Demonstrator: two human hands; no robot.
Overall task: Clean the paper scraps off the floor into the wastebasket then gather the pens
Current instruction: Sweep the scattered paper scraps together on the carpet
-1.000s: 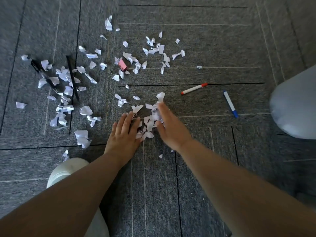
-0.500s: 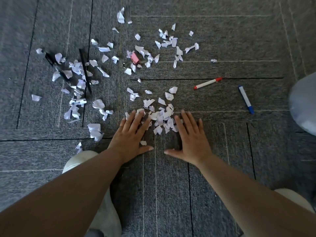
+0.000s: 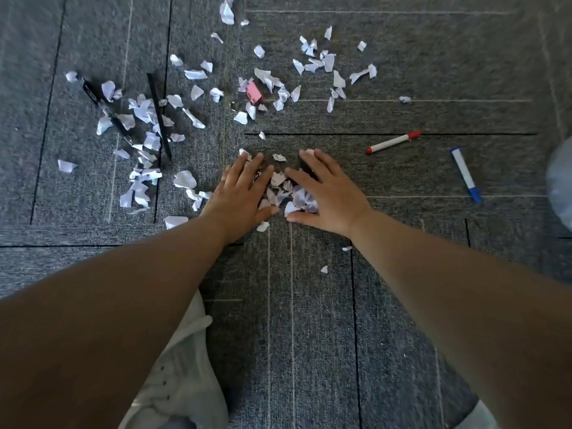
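Note:
White paper scraps lie scattered over the grey carpet. A small pile of scraps (image 3: 286,191) sits between my left hand (image 3: 240,193) and my right hand (image 3: 328,196). Both hands lie flat on the floor with fingers spread, closing in on the pile from either side. A red-capped pen (image 3: 392,142) lies to the right, and a blue-capped pen (image 3: 465,174) further right. Two black pens (image 3: 159,116) (image 3: 106,109) lie among scraps at the left. The pale wastebasket (image 3: 561,187) shows at the right edge.
A pink eraser-like block (image 3: 254,92) lies among scraps beyond the hands. More scraps (image 3: 322,61) spread at the back. My white shoe (image 3: 182,376) stands at the bottom, below my left arm. The carpet (image 3: 309,335) nearer to me holds only a few tiny scraps.
My hands spread apart with fingers extended, then reached forward and moved closer together, sweeping the scraps into a tighter pile between them.

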